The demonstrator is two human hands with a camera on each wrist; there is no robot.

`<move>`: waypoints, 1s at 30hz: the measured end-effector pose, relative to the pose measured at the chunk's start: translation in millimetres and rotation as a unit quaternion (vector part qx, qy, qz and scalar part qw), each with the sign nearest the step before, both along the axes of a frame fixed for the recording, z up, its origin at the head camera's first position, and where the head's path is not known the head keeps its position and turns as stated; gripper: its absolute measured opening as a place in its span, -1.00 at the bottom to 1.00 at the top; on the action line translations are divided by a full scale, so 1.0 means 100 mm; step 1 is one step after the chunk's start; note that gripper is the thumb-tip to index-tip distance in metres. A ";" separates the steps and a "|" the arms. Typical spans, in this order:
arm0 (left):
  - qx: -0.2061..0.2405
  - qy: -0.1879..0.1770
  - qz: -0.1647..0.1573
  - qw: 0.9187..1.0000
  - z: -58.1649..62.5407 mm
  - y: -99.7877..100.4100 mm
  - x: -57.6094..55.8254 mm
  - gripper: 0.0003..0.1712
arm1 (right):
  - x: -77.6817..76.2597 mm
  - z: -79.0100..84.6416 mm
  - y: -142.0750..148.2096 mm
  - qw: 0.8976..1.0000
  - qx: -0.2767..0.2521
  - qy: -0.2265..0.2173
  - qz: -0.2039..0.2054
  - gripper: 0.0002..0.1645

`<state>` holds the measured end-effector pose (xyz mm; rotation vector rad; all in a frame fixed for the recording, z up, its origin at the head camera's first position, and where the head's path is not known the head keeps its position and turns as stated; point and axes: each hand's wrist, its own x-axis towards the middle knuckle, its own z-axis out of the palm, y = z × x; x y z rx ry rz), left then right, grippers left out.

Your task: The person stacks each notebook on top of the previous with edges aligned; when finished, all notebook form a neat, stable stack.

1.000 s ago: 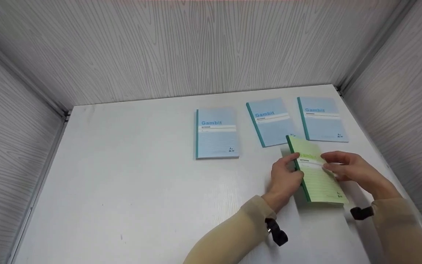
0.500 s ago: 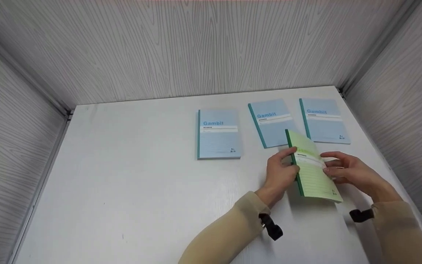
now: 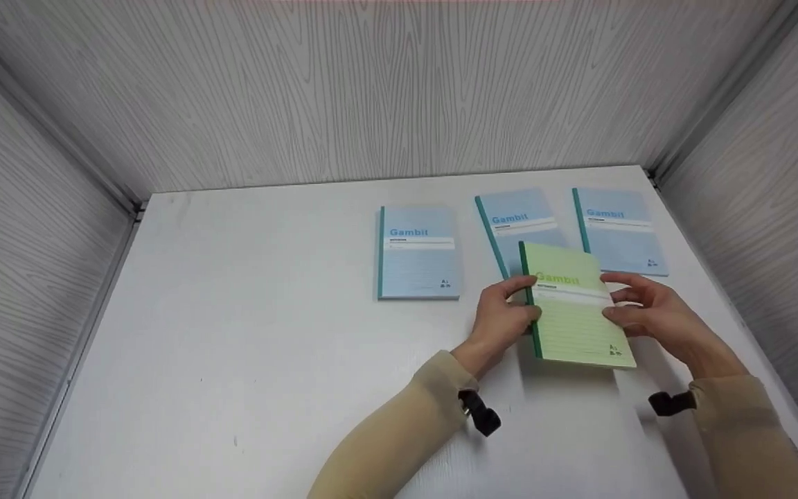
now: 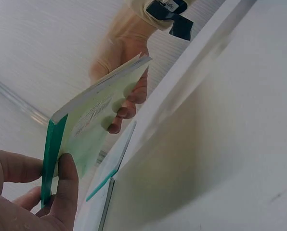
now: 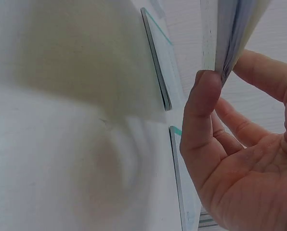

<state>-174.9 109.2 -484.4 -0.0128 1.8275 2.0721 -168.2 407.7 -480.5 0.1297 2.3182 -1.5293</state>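
Observation:
A green notebook [image 3: 575, 326] with a dark green spine is held up off the white table between both hands, its front cover facing up. My left hand [image 3: 503, 319] pinches the spine edge, thumb on the cover and fingers underneath, as the left wrist view shows with the notebook's underside [image 4: 93, 115]. At the opposite, page edge my right hand [image 3: 662, 322] grips with thumb above and fingers below. In the right wrist view, the page edges [image 5: 225, 33] sit between the thumb and fingers of the right hand [image 5: 249, 159].
Three blue notebooks lie flat on the white table [image 3: 233, 312]: one near the middle [image 3: 418, 267], a tilted one [image 3: 520, 215] partly covered by the green notebook, and one at the far right [image 3: 621, 235]. Grey wood-grain panels [image 3: 371, 90] stand behind and at both sides.
The green notebook has shifted left and turned from a slant to nearly straight, its cover now flatter toward the head camera. Both hands moved left with it, keeping their hold.

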 end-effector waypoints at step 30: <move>-0.268 0.132 0.028 0.954 -0.11 -1.60 -0.59 -0.46 | -0.70 -0.10 -1.71 0.997 -0.050 0.050 0.000 0.00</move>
